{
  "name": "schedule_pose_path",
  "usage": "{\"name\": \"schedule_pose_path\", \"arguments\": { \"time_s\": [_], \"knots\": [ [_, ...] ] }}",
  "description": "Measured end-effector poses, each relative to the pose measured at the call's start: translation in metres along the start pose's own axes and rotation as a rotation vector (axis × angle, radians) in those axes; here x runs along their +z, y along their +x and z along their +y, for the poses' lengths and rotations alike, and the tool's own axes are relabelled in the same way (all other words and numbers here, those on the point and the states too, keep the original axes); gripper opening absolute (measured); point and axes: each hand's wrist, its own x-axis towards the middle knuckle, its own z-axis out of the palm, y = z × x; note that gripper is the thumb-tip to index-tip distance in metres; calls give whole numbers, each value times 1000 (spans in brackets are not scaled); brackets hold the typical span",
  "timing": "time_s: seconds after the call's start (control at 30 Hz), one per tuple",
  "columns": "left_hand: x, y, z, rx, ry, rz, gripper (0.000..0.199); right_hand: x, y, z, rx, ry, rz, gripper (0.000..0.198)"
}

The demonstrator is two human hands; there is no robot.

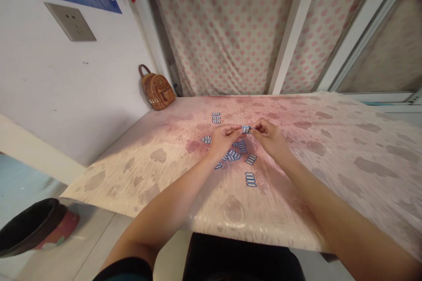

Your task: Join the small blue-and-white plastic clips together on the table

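Observation:
Above the middle of the table, a small blue-and-white striped piece (245, 129) is pinched between the fingertips of both my hands. My left hand (226, 138) grips its left end, thumb against fingers. At the other end, my right hand (266, 134) is closed on it in the same way. A loose pile of similar striped pieces (233, 155) lies below, partly hidden by my left hand. Two single pieces lie apart on the near side, one tilted (251, 159) and one closer to me (250, 179). Their exact kind is too small to tell.
Beyond my hands, striped pieces (216, 118) sit in a neat block, and a few more (206, 139) lie left of my left hand. A brown mini backpack (158, 90) leans at the wall. The patterned cloth (231, 210) covers the table; a dark-rimmed bin (42, 228) stands lower left.

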Motion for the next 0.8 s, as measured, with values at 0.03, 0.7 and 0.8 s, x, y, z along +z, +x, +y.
{"name": "schedule_pose_path", "arguments": {
  "time_s": [0.03,0.7,0.8],
  "knots": [
    [0,0,0,4,7,4,36,0,0,0,5,-2,1,14],
    [-11,5,11,26,61,183,21,3,1,25,66,-64,17,11],
    [-17,7,13,32,46,219,22,9,-4,30,96,-241,-131,8]
  ]
}}
